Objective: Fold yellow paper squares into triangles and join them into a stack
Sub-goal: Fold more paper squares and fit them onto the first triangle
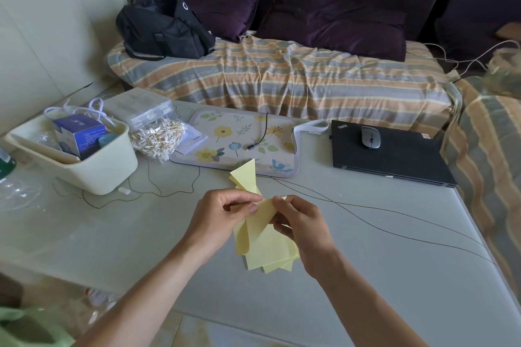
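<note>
Above the grey table (366, 276), my left hand (222, 214) and my right hand (301, 222) both pinch a yellow paper piece (263, 213) between thumb and fingers. Under the hands lies a loose pile of yellow paper squares (267, 251), fanned at its lower edge. One sheet at the pile's left side curls upward. A folded yellow triangle (245, 177) lies just beyond my hands, pointing away from me, its tip near a floral mat.
A floral mat (231, 141) with a black cable lies behind the paper. A closed black laptop (394, 160) with a mouse sits at right. A cream bin (93, 166), a bag of cotton swabs (158, 138) and thin wires (380, 222) cross the table. A sofa stands behind.
</note>
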Motion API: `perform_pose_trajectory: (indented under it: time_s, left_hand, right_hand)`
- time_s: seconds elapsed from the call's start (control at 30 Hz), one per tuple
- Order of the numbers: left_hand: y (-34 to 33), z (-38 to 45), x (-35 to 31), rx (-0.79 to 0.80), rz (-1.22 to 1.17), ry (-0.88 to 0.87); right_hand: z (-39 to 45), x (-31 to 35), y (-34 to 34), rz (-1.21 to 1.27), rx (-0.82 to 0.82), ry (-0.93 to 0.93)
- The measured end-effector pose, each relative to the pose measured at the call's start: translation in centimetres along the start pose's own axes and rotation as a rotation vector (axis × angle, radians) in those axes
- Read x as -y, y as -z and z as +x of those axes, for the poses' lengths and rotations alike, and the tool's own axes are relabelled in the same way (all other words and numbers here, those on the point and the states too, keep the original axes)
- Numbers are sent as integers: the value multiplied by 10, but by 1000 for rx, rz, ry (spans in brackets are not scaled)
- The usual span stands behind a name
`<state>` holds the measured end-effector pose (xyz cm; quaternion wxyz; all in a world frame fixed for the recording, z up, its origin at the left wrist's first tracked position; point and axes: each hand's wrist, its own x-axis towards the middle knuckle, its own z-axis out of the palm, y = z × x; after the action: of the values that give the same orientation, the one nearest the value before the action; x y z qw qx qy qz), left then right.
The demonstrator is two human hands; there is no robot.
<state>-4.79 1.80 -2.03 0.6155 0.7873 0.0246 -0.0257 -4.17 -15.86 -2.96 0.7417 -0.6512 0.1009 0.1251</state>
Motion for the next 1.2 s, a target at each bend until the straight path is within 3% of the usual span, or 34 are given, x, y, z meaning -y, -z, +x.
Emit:
perform_pose_trajectory:
  time_s: [0.7,0.87,1.03,1.2]
  left_hand:
    - [3,0,-1,-30,-32,21]
    - [3,0,-2,-30,-47,22]
    - [2,-1,-3,-13,-52,19]
    - [2,-1,-2,4,14,11]
  right_hand:
    - [7,-3,1,85,-101,22]
    - [7,-5,2,102,-91,13]
    - [5,-5,1,67,41,-51]
    - [9,-9,1,75,-14,-28]
